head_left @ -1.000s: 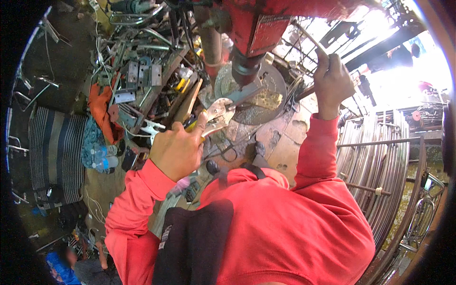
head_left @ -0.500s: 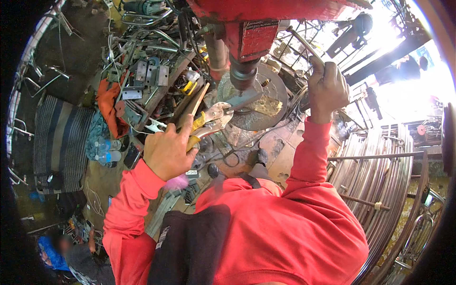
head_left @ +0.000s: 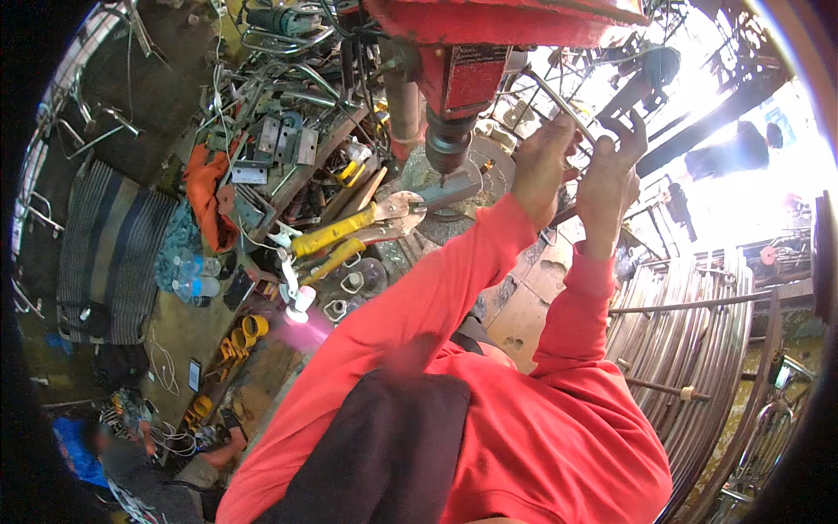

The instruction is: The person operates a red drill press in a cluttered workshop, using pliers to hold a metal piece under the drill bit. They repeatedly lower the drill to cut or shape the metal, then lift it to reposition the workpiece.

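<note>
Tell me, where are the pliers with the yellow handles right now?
In the head view, the yellow-handled pliers lie left of centre, with neither hand on them. Their jaws point toward the round table under the red drill press, left of the left hand.

1. I'm in a metal workshop: a red drill press (head_left: 454, 79) stands over its round table (head_left: 489, 170).
2. Scrap brackets, rods and wires (head_left: 262, 105) litter my worktop, with yellow-handled locking pliers (head_left: 353, 231).
3. Coiled steel rod (head_left: 690, 332) is stacked beside me.
</note>
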Motion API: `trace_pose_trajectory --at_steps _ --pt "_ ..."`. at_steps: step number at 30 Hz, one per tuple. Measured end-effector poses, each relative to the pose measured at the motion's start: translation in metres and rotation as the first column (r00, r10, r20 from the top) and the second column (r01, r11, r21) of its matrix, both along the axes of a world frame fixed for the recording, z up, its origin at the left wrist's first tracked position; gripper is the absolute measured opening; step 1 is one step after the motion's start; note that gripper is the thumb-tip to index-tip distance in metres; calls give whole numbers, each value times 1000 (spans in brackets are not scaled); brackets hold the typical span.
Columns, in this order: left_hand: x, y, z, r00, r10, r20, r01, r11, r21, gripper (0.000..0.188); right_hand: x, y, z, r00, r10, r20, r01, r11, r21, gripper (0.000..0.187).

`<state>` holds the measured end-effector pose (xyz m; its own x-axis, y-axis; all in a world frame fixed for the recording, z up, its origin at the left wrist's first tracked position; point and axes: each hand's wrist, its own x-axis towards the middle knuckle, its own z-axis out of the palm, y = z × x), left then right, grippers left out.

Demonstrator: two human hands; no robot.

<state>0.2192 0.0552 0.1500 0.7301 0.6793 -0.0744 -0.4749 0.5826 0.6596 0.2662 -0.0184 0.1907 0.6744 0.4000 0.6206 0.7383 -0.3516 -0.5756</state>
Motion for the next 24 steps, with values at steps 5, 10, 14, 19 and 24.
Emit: trace_pose_trajectory --at_steps 5,10,14,19,24 --pt "-2 -2 -2 970 12 -243 57 959 277 19 23 -10 32 869 342 -357 -378 925 -33 69" --pt "8 -7 9 951 -34 308 -13 989 150 23 53 -18 34 622 413 -665 -503 862 64 79" --pt "27 -8 27 986 -14 165 -16 984 180 19 70 0 57 521 429 -738 -343 897 278 80" --pt "19 -14 27 986 121 114 -150 943 299 18 100 95 104 410 418 -810 -658 751 55 70" --pt "9 -12 25 984 139 -114 -85 919 386 17 119 147 86 145 801 -581 -448 577 683 58"
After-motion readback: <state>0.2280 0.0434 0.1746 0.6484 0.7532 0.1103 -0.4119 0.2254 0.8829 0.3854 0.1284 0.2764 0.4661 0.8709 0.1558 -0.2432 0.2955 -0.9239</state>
